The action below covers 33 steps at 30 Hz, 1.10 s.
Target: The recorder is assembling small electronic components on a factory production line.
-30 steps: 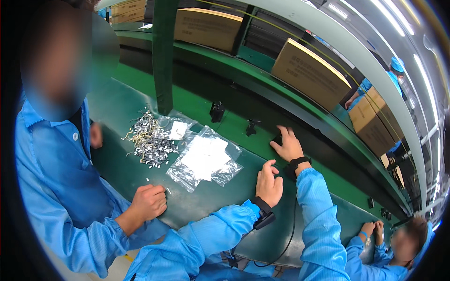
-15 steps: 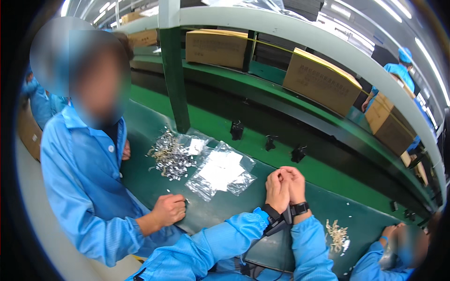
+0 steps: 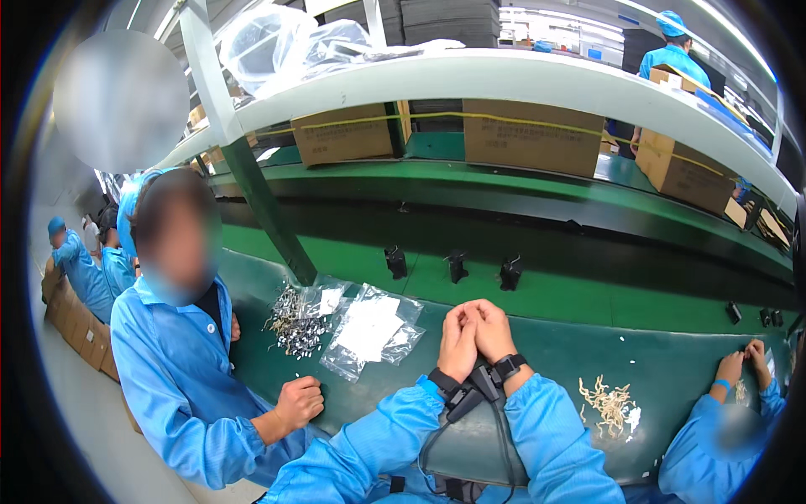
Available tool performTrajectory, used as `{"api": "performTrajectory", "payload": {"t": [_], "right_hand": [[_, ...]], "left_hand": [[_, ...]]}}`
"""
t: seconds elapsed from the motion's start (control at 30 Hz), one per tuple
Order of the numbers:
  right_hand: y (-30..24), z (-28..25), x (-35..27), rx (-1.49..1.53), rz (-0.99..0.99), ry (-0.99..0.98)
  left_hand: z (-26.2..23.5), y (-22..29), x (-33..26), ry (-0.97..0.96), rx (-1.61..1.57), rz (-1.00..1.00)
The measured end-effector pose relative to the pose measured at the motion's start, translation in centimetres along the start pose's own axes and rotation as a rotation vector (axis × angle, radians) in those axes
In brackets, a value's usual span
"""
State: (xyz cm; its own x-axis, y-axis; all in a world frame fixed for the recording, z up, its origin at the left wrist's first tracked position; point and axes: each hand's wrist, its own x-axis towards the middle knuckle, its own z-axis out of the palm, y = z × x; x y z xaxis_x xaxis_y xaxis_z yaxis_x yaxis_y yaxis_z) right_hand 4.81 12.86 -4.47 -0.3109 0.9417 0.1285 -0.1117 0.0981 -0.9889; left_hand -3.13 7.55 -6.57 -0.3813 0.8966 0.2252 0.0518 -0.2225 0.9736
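My left hand (image 3: 457, 346) and my right hand (image 3: 494, 329) are pressed together above the green worktop (image 3: 520, 370). Their fingers curl in and meet at the tips; whatever they may hold is hidden. Black wristbands with small black devices (image 3: 467, 401) sit on both wrists, and a cable hangs from them. To the left of my hands lie clear plastic bags (image 3: 366, 332) with white sheets inside. Beyond those bags is a pile of small silvery and tan parts (image 3: 295, 323). A heap of tan strips (image 3: 606, 403) with small white pieces lies to my right.
A person (image 3: 180, 370) in blue sits at my left, one fist on the worktop. Another person (image 3: 722, 420) works at the right. Several small black items (image 3: 457, 265) stand on the green strip behind the worktop. A green post (image 3: 264, 210) supports a shelf (image 3: 470, 76); cardboard boxes (image 3: 529, 139) sit beyond.
My view has swung upward and to the right, showing more of the shelf and the right-hand person. My hands stay pressed together, still raised over the worktop.
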Motion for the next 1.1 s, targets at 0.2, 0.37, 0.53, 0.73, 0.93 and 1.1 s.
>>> {"api": "performTrajectory", "payload": {"t": [0.2,0.37,0.53,0.73,0.93,1.1], "right_hand": [[1.0,0.0,0.7,-0.126,-0.05,-0.002],[1.5,-0.4,0.8,-0.099,-0.071,0.03],[0.8,0.2,0.6,-0.031,-0.01,-0.042],[1.4,-1.7,0.8,-0.073,-0.033,-0.029],[0.9,0.7,0.5,-0.184,-0.124,-0.045],[0.8,-1.1,0.5,-0.012,-0.015,-0.011]], "left_hand": [[-0.6,0.4,0.2,-0.003,-0.042,-0.046],[-0.3,-0.5,0.3,-0.007,0.024,0.006],[-0.8,-0.4,0.1,0.003,-0.024,-0.039],[0.6,0.1,0.1,-0.036,-0.058,-0.034],[-1.9,-0.7,0.0,0.048,-0.086,0.043],[0.4,1.5,-0.2,-0.025,-0.213,-0.113]]}}
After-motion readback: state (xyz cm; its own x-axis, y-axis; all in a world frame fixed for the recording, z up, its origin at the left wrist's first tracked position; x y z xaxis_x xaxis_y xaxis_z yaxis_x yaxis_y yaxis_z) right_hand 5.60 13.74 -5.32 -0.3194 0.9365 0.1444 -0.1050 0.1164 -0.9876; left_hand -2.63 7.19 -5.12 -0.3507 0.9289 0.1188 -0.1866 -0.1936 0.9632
